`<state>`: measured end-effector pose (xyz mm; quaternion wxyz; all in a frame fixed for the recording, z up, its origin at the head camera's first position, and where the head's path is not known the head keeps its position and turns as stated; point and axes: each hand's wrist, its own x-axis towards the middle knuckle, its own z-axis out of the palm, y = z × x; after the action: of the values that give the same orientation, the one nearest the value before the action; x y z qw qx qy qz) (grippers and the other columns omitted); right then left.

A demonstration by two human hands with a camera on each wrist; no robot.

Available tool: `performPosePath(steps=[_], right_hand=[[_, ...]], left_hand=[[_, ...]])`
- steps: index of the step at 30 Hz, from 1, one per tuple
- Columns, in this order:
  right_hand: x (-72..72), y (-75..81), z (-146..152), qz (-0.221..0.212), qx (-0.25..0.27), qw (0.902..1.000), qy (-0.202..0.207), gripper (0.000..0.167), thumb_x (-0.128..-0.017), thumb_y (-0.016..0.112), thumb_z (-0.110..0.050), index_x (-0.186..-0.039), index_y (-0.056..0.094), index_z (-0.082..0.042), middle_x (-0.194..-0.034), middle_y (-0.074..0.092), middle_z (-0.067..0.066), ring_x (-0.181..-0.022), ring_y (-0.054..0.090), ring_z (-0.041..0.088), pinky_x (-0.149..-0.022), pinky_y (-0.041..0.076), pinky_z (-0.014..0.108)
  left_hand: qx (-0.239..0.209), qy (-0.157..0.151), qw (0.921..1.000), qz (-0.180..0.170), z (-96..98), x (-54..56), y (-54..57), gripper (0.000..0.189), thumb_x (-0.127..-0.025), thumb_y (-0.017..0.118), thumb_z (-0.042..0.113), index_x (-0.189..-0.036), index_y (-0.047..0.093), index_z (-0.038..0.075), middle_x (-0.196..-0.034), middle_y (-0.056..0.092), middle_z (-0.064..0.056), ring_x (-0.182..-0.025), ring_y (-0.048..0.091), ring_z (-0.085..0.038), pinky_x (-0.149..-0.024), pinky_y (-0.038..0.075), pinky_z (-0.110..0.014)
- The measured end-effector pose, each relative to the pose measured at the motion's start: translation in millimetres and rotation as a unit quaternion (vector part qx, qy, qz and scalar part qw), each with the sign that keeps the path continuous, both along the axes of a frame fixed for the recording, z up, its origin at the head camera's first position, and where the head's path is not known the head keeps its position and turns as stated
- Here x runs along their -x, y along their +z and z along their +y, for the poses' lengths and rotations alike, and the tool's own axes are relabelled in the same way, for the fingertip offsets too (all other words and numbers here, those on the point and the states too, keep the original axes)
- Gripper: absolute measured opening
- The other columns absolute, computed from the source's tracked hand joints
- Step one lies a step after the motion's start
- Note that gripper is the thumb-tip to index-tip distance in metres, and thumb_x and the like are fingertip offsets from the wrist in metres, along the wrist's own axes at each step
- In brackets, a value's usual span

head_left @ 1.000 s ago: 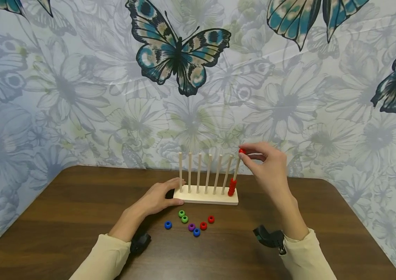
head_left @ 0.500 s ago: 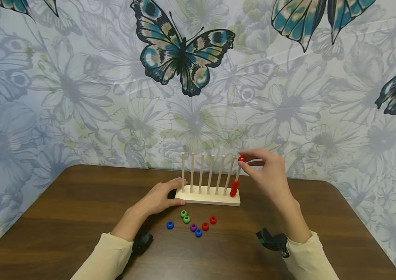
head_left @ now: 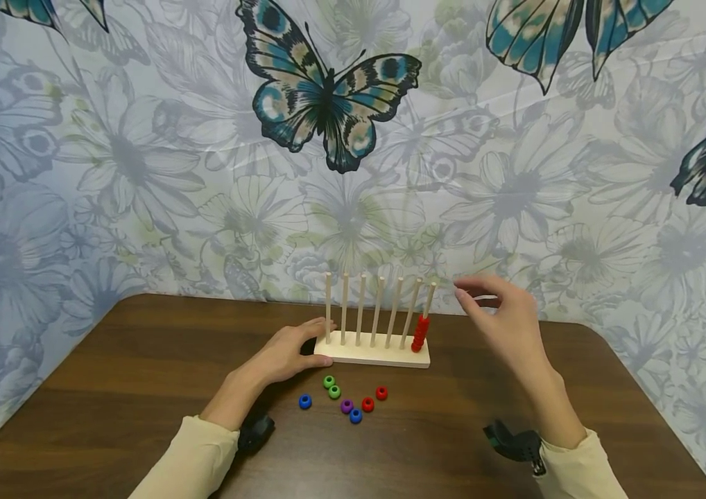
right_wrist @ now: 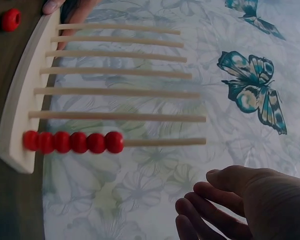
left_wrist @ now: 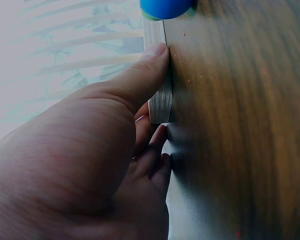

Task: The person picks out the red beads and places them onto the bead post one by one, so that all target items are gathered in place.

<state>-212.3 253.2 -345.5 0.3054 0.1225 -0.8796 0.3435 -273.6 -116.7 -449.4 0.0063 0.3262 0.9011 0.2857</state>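
A pale wooden bead stand (head_left: 372,354) with a row of upright pegs sits on the table. My left hand (head_left: 284,353) grips its left end, thumb on the front edge and fingers behind; the left wrist view shows the thumb (left_wrist: 150,57) against the board's side. Several red beads (right_wrist: 79,142) are stacked on the rightmost peg, down to the base; the other pegs carry none. Right of that peg, my right hand (head_left: 505,319) is in the air, apart from the stand. Its fingers are loosely bent with nothing between them in the right wrist view.
In front of the stand lie loose beads: two green (head_left: 334,392), two blue (head_left: 356,416), a purple one (head_left: 347,406) and two red (head_left: 368,404). A butterfly-printed cloth (head_left: 340,222) hangs behind the brown table (head_left: 141,388).
My right hand lowered a red bead onto the rightmost peg, let go of it and moved away to the right. That bead now tops the stack. The left hand keeps its hold on the stand.
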Motion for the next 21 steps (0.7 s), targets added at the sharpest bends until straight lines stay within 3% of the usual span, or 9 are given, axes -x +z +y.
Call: performPosePath(steps=[4,6,14,21], right_hand=[[-4.5,-6.7,12.0,0.002,-0.008,1.0000,-0.003,0.012,-0.097,0.077,-0.014,-0.108,0.083,-0.012,-0.099,0.081,0.002,-0.086,0.078,0.023,-0.077,0.055,0.009],[-6.3,-11.3,16.5,0.005,-0.014,0.9999,-0.002,0.012,-0.097,0.078,-0.012,-0.107,0.083,-0.011,-0.098,0.081,0.003,-0.085,0.078,0.024,-0.076,0.052,0.005],[-8.9,-31.9,14.8,0.010,-0.042,0.9989,0.020,0.011,-0.094,0.080,-0.008,-0.103,0.083,-0.013,-0.094,0.080,-0.002,-0.082,0.077,0.017,-0.074,0.064,0.031],[-11.4,-47.1,-3.7,-0.029,-0.043,0.9953,0.082,0.013,-0.093,0.080,-0.005,-0.103,0.081,-0.013,-0.096,0.080,-0.003,-0.083,0.075,0.012,-0.075,0.065,0.039]], left_hand=[[0.000,0.003,1.0000,-0.002,-0.4,1.0,-0.5,0.063,-0.096,0.079,0.035,-0.151,0.059,0.010,-0.162,0.049,-0.016,-0.137,0.057,-0.044,-0.110,0.048,-0.061],[0.002,0.004,1.0000,-0.004,-0.9,1.3,-0.8,0.064,-0.096,0.078,0.035,-0.151,0.058,0.011,-0.161,0.049,-0.016,-0.137,0.057,-0.044,-0.110,0.048,-0.061],[0.006,0.007,1.0000,-0.003,-2.6,0.8,-1.5,0.065,-0.096,0.078,0.036,-0.152,0.057,0.009,-0.162,0.049,-0.017,-0.137,0.057,-0.045,-0.110,0.047,-0.062],[0.006,0.001,1.0000,-0.002,0.1,1.7,-1.1,0.064,-0.096,0.078,0.034,-0.152,0.057,0.009,-0.161,0.049,-0.016,-0.137,0.058,-0.044,-0.110,0.048,-0.061]])
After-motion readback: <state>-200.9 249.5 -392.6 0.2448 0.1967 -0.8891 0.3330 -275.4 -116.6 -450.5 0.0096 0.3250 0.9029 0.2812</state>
